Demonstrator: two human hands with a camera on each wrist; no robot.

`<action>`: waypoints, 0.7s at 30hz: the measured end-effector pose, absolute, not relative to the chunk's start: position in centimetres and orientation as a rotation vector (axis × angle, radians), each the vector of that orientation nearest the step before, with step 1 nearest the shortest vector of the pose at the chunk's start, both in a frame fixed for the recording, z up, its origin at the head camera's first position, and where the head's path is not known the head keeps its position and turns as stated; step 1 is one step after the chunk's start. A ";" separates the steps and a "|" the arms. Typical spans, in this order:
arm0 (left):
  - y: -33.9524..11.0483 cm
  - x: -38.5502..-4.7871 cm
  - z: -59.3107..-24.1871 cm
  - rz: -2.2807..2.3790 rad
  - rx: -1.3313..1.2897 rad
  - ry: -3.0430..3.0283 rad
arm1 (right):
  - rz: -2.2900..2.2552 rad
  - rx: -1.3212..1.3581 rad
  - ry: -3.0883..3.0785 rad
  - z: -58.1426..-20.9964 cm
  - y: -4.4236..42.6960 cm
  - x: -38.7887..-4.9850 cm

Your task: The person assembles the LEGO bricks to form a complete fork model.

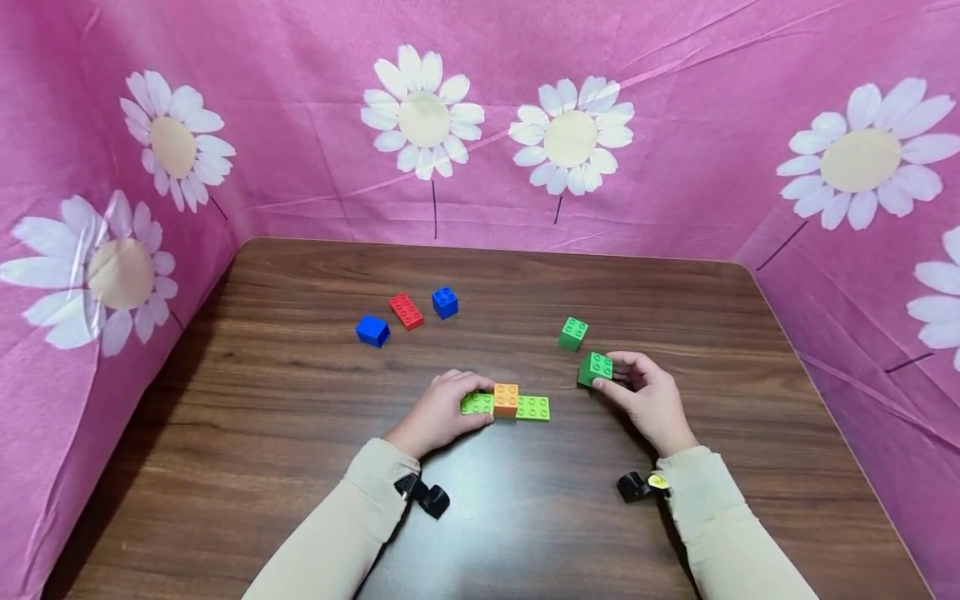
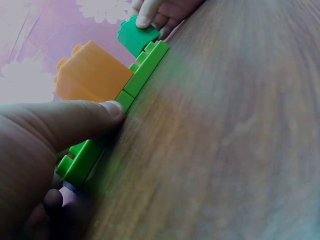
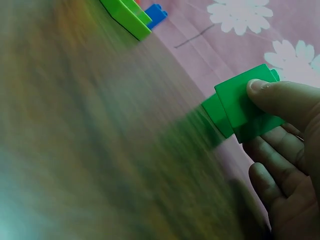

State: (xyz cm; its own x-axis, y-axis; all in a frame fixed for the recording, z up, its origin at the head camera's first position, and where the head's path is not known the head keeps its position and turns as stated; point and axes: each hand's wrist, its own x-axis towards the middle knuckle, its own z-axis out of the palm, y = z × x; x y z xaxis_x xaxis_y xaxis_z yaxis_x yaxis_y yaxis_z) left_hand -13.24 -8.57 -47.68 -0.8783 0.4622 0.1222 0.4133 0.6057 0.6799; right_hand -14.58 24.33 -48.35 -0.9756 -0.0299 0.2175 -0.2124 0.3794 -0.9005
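Observation:
Two light green bricks (image 1: 533, 407) (image 2: 85, 162) lie end to end on the table, an orange brick (image 1: 506, 401) (image 2: 92, 75) sitting on top across their seam. My left hand (image 1: 444, 410) (image 2: 45, 130) grips the left light green brick between thumb and fingers. In my right hand (image 1: 651, 398) (image 3: 295, 150) a green brick (image 1: 596, 369) (image 2: 137, 37) (image 3: 247, 102) is pinched by thumb and fingers, right of the light green pair. Just behind it stands a second green brick (image 1: 573, 333) (image 3: 218, 116). Part of the left brick is hidden by my left hand.
At the back left of the wooden table (image 1: 300, 500) lie a blue brick (image 1: 372, 331), a red brick (image 1: 406, 310) and another blue brick (image 1: 445, 302). Pink cloth (image 1: 495, 217) with white flowers surrounds the table's back and sides.

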 end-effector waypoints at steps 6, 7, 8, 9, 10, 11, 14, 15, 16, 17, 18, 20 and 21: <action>-8.6 -13.4 -47.9 1.156 0.744 2.774 | 1.657 0.278 -2.478 -48.3 23.5 -13.8; -8.6 -13.4 -47.9 1.159 0.745 2.780 | 1.658 0.284 -2.480 -48.2 23.3 -13.6; -8.6 -13.4 -47.9 1.163 0.747 2.783 | 1.662 0.287 -2.483 -48.2 23.2 -13.5; -8.6 -13.4 -48.0 1.164 0.749 2.786 | 1.660 0.290 -2.489 -48.2 23.1 -13.3; -8.6 -13.4 -48.0 1.166 0.752 2.788 | 1.661 0.292 -2.493 -48.2 23.0 -13.2; -8.6 -13.3 -48.0 1.167 0.750 2.788 | 1.660 0.294 -2.499 -48.2 22.9 -13.1; -8.6 -13.3 -48.0 1.167 0.749 2.783 | 1.677 0.313 -2.500 -48.2 22.6 -12.9; -8.6 -13.3 -47.9 1.166 0.756 2.786 | 1.684 0.325 -2.498 -48.3 22.4 -12.9; -8.6 -13.3 -47.9 1.165 0.761 2.789 | 1.686 0.339 -2.497 -48.3 22.3 -12.8; -8.6 -13.3 -47.9 1.166 0.766 2.791 | 1.691 0.353 -2.494 -48.3 22.1 -12.7; -8.6 -13.3 -47.8 1.167 0.771 2.794 | 1.693 0.369 -2.492 -48.3 21.9 -12.7; -8.6 -13.3 -47.8 1.167 0.780 2.803 | 1.689 0.400 -2.493 -48.4 21.5 -12.6; -8.6 -13.3 -47.7 1.167 0.785 2.806 | 1.686 0.414 -2.495 -48.3 21.3 -12.5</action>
State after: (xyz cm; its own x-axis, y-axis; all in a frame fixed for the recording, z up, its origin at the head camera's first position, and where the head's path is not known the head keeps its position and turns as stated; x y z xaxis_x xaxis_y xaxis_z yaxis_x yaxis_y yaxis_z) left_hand -13.34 -8.61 -47.74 -0.8749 0.4483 0.1833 0.4460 0.5983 0.6656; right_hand -12.50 21.26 -48.34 -0.9578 -0.1664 0.2341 -0.2794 0.3496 -0.8943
